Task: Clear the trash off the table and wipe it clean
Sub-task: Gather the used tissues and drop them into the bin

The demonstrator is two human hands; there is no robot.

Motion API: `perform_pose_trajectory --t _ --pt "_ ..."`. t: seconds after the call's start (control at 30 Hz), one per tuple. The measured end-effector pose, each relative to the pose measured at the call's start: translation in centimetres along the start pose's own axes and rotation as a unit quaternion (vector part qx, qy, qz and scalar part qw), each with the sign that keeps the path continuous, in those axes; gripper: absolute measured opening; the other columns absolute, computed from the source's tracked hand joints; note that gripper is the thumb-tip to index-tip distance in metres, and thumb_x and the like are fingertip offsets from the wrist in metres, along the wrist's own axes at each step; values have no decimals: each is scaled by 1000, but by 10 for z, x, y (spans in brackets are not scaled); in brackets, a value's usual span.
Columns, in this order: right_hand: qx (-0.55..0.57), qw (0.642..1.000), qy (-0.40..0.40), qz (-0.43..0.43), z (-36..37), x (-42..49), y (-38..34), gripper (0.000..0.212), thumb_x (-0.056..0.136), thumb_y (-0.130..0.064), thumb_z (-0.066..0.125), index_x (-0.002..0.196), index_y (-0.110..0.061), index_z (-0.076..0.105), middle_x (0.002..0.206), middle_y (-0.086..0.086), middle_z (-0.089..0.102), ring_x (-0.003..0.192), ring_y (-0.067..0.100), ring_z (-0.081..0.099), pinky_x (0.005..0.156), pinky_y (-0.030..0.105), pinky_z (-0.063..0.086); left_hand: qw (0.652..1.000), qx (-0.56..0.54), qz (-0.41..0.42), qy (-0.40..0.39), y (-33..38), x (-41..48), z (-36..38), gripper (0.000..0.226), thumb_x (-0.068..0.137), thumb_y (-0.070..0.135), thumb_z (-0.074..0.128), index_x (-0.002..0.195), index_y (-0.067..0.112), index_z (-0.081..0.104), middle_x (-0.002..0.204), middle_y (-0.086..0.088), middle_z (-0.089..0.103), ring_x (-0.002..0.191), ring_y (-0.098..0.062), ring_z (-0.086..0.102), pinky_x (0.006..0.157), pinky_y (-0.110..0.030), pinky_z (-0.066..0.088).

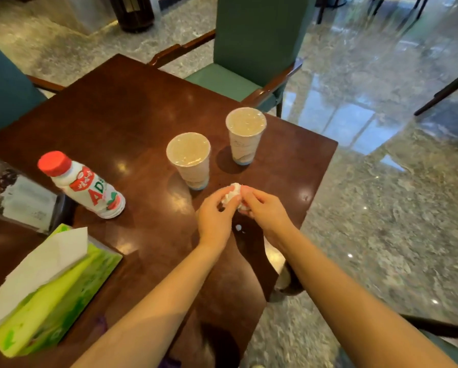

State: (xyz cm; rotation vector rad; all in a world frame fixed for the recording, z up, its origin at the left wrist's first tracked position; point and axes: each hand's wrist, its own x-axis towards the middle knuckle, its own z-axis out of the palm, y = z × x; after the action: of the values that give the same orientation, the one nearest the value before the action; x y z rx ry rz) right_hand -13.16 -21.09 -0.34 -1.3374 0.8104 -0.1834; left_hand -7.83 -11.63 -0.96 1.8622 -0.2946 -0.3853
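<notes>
Over the dark wooden table (121, 115), my left hand (214, 216) and my right hand (265, 211) both grip a crumpled white tissue (231, 193) between them. Two sealed plastic cups stand just beyond: a near cup (189, 159) and a far cup (245, 135) close to the table's right edge. A white drink bottle (83, 185) with a red cap and red label stands at the left. A small white scrap (239, 227) lies on the table below my hands.
A green tissue box (49, 296) with a white sheet sticking out sits at the near left. A framed stand (15, 192) is behind it. A green chair (249, 57) stands at the far side, another teal chair (4, 86) at the left. Polished stone floor (382, 181) lies right.
</notes>
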Motion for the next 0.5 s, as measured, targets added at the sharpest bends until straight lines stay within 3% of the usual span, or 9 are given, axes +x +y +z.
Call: perform_pose_trajectory --t 0.13,0.2,0.37,0.5 --pt "48 998 6 38 -30 2 -8 29 93 -20 55 118 -9 64 103 6 70 98 17 66 85 26 56 990 108 65 -68 3 0 28 33 96 28 44 126 26 58 128 4 61 120 -10 50 94 -10 32" --pt "44 998 26 46 -45 6 -9 27 91 -15 58 116 -8 65 103 7 70 95 18 66 87 30 55 988 84 74 -104 2 0 42 36 98 25 38 131 26 53 134 4 56 125 -7 46 97 -6 29" --pt "-1 995 91 36 -92 8 -7 26 84 -1 61 109 -6 67 84 2 68 77 12 64 71 23 55 980 41 26 -192 9 -4 90 42 100 30 31 141 25 36 146 -4 42 132 -17 42 107 -27 34" --pt "-16 986 164 23 -137 7 6 22 79 4 57 84 -11 71 80 10 66 75 19 62 73 35 55 960 12 -2 -280 21 -20 131 46 99 32 33 145 27 27 150 -6 35 135 -19 37 102 -22 30"
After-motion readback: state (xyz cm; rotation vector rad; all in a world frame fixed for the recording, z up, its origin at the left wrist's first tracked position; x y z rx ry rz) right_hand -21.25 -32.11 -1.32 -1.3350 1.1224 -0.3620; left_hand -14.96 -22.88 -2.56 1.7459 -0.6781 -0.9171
